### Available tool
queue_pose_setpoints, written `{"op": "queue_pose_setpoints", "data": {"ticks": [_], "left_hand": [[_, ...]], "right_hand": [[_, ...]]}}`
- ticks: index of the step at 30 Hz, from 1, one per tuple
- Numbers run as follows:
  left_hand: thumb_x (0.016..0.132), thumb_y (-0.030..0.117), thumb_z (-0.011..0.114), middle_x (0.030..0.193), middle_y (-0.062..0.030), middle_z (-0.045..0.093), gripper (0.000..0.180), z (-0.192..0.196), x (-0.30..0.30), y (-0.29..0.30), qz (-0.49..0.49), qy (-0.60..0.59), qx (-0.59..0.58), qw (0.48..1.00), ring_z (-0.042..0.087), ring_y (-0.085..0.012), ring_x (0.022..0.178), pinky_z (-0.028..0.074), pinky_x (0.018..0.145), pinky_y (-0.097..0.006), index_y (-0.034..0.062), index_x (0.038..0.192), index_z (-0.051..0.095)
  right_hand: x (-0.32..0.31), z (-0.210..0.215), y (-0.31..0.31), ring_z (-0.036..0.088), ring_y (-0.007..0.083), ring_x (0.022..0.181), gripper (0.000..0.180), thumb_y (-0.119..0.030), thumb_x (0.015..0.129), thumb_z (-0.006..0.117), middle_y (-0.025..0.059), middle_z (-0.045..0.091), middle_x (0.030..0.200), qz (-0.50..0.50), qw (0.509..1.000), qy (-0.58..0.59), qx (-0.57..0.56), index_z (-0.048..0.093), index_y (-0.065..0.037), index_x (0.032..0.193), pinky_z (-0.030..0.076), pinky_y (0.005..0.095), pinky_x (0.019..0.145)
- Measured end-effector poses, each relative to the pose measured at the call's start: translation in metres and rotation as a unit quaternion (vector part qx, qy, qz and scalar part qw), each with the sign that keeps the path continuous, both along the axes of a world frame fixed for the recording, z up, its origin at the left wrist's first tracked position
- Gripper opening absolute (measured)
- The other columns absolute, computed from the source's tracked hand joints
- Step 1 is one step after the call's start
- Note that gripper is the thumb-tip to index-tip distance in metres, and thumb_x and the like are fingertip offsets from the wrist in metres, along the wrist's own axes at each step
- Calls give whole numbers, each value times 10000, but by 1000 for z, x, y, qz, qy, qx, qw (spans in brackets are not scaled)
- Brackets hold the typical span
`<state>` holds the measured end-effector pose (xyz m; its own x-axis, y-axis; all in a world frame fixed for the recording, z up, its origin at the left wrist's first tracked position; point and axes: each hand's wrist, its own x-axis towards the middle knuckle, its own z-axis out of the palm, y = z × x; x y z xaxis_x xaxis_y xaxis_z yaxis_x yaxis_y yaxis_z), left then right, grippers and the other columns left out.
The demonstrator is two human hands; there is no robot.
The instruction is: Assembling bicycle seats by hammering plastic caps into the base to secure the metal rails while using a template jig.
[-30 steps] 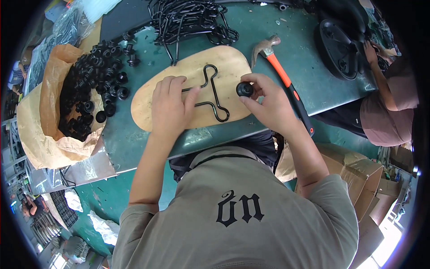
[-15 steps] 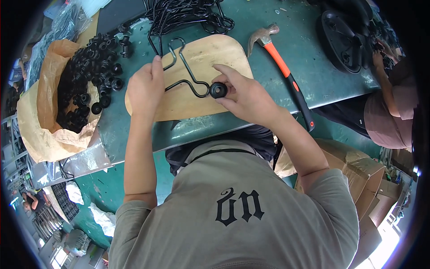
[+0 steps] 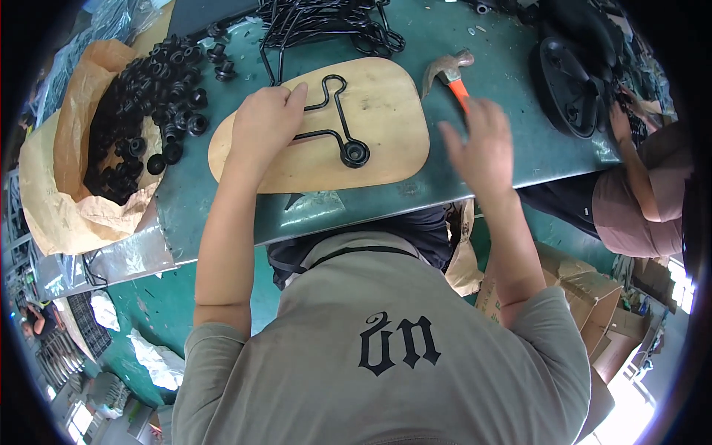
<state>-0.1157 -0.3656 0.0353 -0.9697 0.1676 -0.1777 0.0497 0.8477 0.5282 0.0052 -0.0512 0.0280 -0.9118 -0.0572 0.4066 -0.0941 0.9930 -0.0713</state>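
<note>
My left hand [image 3: 268, 122] is closed on a bent black wire frame [image 3: 342, 111], pressing it down on a pale wooden board [image 3: 397, 111]. A round black rubber grommet [image 3: 355, 153] sits at the frame's near right corner, and no hand touches it. Over the handle of a claw hammer [image 3: 458, 90] hovers or rests my right hand [image 3: 486, 144], smeared by motion. Its thumb stands well apart from the fingers. The hammer's metal head points away, its orange handle showing just beyond the fingers; the rest of the handle is hidden under my hand and forearm.
Left on the green table, a paper bag [image 3: 44, 182] spills black rubber grommets [image 3: 167, 96]. Behind the board lies a heap of black wire frames [image 3: 319, 30]. Black molded shells [image 3: 567, 85] lie at the right, near another person's arm [image 3: 630, 148]. Cardboard boxes [image 3: 586, 289] stand below.
My right hand has let go of the grommet and moved right to the hammer's handle. The grommet and wire frame now lie flat on the board. My left hand keeps its hold.
</note>
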Motion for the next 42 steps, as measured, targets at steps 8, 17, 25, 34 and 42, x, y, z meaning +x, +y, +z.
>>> {"op": "queue_pose_setpoints", "data": {"ticks": [8,17,25,34,42], "left_hand": [[1067,409,431,889,-239,763,600,-17,1,11,-19,53,-92,994,743,-426,858,594,835,-524,-11,804,769],[1060,366,447,843,-234,756,561,-23,7,7,-1,105,-91,990,747,-404,808,607,800,-504,-3,787,771],[1053,353,482,773,-216,744,541,-23,14,8,16,167,-43,985,739,-405,743,609,754,-507,7,747,764],[1066,371,448,850,-231,746,545,-20,14,4,20,122,-38,992,724,-437,803,588,802,-523,7,823,773],[1050,333,474,802,-222,750,526,-22,12,7,9,180,-37,983,737,-418,754,607,766,-516,17,746,764]], "right_hand": [[22,-29,37,678,420,761,353,-307,1061,643,211,652,906,-153,981,-111,-34,595,18,1191,584,489,726],[99,76,-47,526,93,552,239,-248,1133,549,31,560,726,-97,716,-307,-619,582,-16,1087,417,275,463],[110,46,-55,593,330,575,207,-204,1102,589,183,551,643,68,931,-263,-245,603,2,1076,466,406,566],[107,114,-67,601,168,578,198,-105,1099,447,64,626,735,181,783,-58,-592,586,-54,968,452,314,512],[96,61,-52,615,452,598,274,-239,1066,649,230,606,670,12,932,-254,-258,582,-2,945,476,498,550]]}}
